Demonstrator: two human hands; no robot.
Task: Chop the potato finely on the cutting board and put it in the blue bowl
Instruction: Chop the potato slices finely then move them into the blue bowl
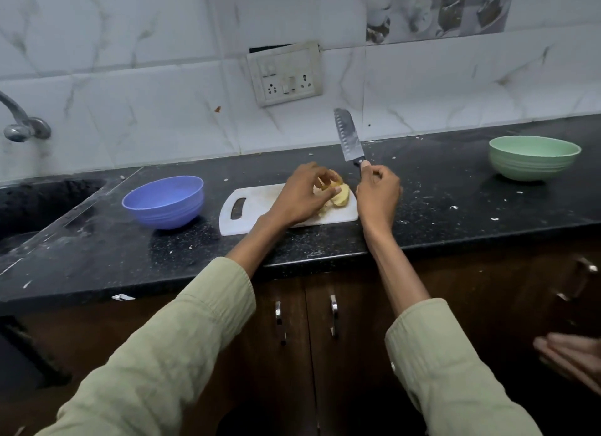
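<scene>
left hand [300, 193] curled on potato [340, 196]; right hand [379, 188] grips knife [349, 139] upright

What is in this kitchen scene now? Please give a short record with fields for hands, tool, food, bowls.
left hand: left hand holds the potato pieces on the cutting board
right hand: right hand grips the knife, blade raised, tip up
food: cut into a few large pieces, not fine yet
blue bowl: blue bowl left of the board, empty
green bowl: green bowl far right on the counter
</scene>
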